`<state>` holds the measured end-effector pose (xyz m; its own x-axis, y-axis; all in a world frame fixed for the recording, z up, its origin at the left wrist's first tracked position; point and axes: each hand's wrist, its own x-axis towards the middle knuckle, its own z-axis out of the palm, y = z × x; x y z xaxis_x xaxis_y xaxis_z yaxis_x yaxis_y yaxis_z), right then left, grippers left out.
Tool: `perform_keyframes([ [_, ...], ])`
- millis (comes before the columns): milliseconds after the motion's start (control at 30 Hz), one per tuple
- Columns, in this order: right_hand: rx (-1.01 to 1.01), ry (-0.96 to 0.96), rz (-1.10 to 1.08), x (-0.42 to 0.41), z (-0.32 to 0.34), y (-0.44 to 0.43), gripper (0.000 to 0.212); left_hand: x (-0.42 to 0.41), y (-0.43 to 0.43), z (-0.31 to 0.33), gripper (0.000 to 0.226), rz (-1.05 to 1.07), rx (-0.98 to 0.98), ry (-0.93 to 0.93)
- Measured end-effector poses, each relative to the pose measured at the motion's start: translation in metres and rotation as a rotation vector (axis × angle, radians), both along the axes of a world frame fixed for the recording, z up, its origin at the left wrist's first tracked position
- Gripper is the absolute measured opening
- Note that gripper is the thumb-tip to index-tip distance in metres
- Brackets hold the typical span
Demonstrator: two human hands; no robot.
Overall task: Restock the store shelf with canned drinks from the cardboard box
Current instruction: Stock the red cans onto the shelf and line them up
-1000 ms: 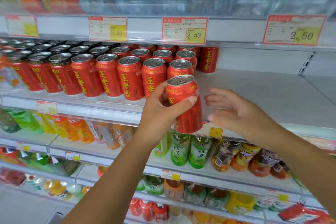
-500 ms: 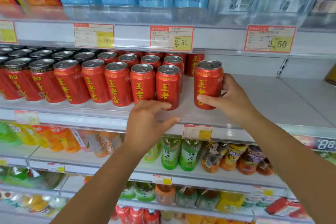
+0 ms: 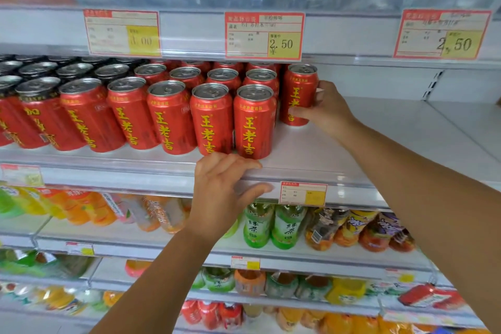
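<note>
The right hand (image 3: 329,112) is gripping a red can (image 3: 299,92), thumb lying across its front and fingers curling round its far side. The can is standing upright on the shelf (image 3: 379,138), just beside the right end of the can rows (image 3: 168,116) and set back from the front edge. The left hand (image 3: 225,192) is resting on the shelf's front edge just below the rightmost front-row cans, fingers loosely straight, thumb spread apart, holding nothing.
</note>
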<state>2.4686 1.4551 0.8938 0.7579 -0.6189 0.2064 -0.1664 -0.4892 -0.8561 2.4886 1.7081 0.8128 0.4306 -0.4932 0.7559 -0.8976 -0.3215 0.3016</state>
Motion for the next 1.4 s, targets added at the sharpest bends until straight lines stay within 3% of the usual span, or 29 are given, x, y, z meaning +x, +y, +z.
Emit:
perform_keyframes([
  [200, -0.012, -0.035, -0.081, 0.021, -0.008, -0.004, 0.073, 0.002, 0.000, -0.002, 0.040, -0.001, -0.009, -0.028],
  [600, 0.063, 0.023, -0.080, 0.009, 0.000, 0.007, 0.079, -0.001, 0.003, 0.004, 0.041, -0.021, 0.029, 0.028],
  [667, -0.017, 0.015, -0.106, -0.020, 0.012, 0.015, 0.068, -0.005, 0.004, 0.010, 0.040, -0.029, 0.020, 0.034],
  [767, -0.129, -0.154, -0.107, -0.081, 0.017, 0.036, 0.040, -0.028, 0.002, 0.015, 0.026, -0.104, -0.031, -0.066],
  [867, -0.116, -0.310, -0.080, -0.160, -0.002, 0.061, 0.025, -0.073, -0.004, -0.004, 0.020, -0.292, 0.018, 0.045],
  [967, -0.073, -0.233, -0.096, -0.235, -0.052, 0.074, 0.028, -0.114, -0.010, -0.064, 0.024, -0.485, 0.295, 0.304],
  [1100, 0.207, 0.084, -0.276, -0.312, -0.169, 0.077, 0.029, -0.153, -0.014, -0.172, 0.028, -0.548, 0.704, 0.651],
  [1233, 0.475, 0.481, -0.433, -0.370, -0.316, 0.090, 0.021, -0.178, -0.005, -0.277, 0.031, -0.395, 1.064, 0.955],
  [1400, 0.810, 0.716, -0.563, -0.400, -0.496, 0.126, 0.025, -0.184, 0.008, -0.419, 0.037, -0.180, 1.491, 1.017],
])
